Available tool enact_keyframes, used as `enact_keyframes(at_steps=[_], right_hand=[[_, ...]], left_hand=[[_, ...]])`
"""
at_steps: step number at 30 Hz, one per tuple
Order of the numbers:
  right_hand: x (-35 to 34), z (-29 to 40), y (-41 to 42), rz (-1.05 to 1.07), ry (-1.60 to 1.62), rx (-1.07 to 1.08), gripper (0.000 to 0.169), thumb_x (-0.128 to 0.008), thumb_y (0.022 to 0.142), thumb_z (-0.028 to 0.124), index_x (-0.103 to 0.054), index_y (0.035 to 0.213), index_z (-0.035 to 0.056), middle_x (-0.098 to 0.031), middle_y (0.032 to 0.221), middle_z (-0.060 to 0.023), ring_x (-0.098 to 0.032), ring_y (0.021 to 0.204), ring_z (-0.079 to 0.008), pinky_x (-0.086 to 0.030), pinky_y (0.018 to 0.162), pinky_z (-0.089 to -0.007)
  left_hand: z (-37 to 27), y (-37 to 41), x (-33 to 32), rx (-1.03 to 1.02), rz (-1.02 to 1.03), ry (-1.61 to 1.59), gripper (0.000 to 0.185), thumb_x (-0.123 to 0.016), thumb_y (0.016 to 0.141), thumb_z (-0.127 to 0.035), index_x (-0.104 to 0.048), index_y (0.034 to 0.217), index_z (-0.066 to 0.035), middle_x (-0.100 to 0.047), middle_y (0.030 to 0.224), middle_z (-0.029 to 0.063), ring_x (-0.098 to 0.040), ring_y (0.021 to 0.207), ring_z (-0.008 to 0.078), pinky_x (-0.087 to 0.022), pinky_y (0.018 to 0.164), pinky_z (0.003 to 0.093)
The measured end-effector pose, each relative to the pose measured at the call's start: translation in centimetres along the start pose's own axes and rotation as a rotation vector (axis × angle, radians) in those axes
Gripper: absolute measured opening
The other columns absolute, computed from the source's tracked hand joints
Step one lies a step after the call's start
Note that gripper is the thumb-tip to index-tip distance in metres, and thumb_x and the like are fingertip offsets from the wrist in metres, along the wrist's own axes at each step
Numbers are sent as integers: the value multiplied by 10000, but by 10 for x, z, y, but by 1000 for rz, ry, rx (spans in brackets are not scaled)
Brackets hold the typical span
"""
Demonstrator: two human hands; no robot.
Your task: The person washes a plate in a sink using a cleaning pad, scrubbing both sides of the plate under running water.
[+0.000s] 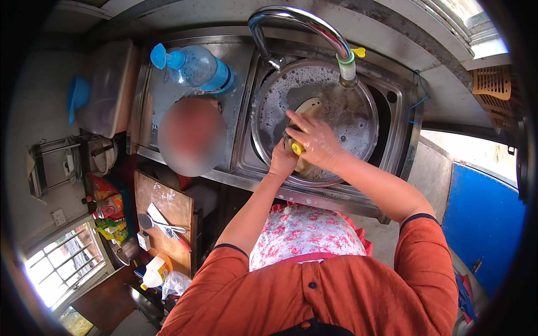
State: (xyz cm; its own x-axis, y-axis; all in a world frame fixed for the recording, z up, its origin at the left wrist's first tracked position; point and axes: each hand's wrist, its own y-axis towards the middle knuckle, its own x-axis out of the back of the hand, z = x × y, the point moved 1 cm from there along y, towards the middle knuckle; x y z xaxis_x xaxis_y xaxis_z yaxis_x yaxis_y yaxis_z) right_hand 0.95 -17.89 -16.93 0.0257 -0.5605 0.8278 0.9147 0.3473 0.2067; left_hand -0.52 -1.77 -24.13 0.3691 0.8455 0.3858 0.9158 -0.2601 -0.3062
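Note:
A large round metal basin [375,126] of sudsy water sits in the steel sink [399,122], under the curved chrome faucet [311,19]. Both my hands are together over the basin's left half. My left hand [284,158] grips a small object with a yellow round end [298,148]; its kind is unclear, as my fingers cover much of it. My right hand [318,140] lies over the same object, fingers spread, and whether it grips is unclear. Behind my fingers a pale, curved dish-like piece [309,106] shows partly in the water.
On the steel drainboard [241,105] left of the basin stand a blue-capped plastic bottle [197,69] and a blurred round reddish shape [192,136]. Lower left, a wooden board [168,197] holds a cleaver [157,216]. An orange plastic basket [491,84] is at the right.

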Motion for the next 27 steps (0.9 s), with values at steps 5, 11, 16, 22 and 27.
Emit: enact_keyframes(at_steps=[5,11,16,22,27], right_hand=[[-4,-31,12,-169,-28,-210,449,-747,615,122,-681,1058,108,-470,1401,-96,-563,1120,-318,-495,873,-428],[-14,10,-9,-169,73,26,353,-746,591,141,-673,934,99,-607,1052,-37,-593,970,-263,-489,769,-409],[-6,-10,6,-79,6,74,247,-731,616,176,-656,841,108,-598,935,-29,-575,956,-234,-474,782,-403],[15,-45,33,-2,-85,-36,147,-685,641,151,-614,764,113,-590,864,-25,-573,909,-246,-475,775,-407],[10,-16,38,229,-54,258,117,-649,692,151,-608,799,127,-582,879,-5,-546,978,-226,-443,827,-415]], left_hand=[[3,-3,-1,72,3,-50,398,-623,804,-131,-573,1176,3,-675,1036,179,-660,967,301,-503,847,358],[7,-4,-2,-166,5,-4,324,-672,789,-78,-594,1101,-45,-676,1015,127,-655,968,257,-500,834,346],[12,-1,-6,12,20,-107,308,-665,796,-100,-589,1086,-29,-680,987,118,-654,918,243,-499,818,330],[-5,-6,-1,85,-26,15,336,-631,800,-161,-603,1090,7,-689,962,179,-666,911,312,-509,819,368],[-11,-3,0,134,13,-69,369,-640,782,-178,-602,1092,18,-683,973,209,-653,945,366,-505,831,389]])
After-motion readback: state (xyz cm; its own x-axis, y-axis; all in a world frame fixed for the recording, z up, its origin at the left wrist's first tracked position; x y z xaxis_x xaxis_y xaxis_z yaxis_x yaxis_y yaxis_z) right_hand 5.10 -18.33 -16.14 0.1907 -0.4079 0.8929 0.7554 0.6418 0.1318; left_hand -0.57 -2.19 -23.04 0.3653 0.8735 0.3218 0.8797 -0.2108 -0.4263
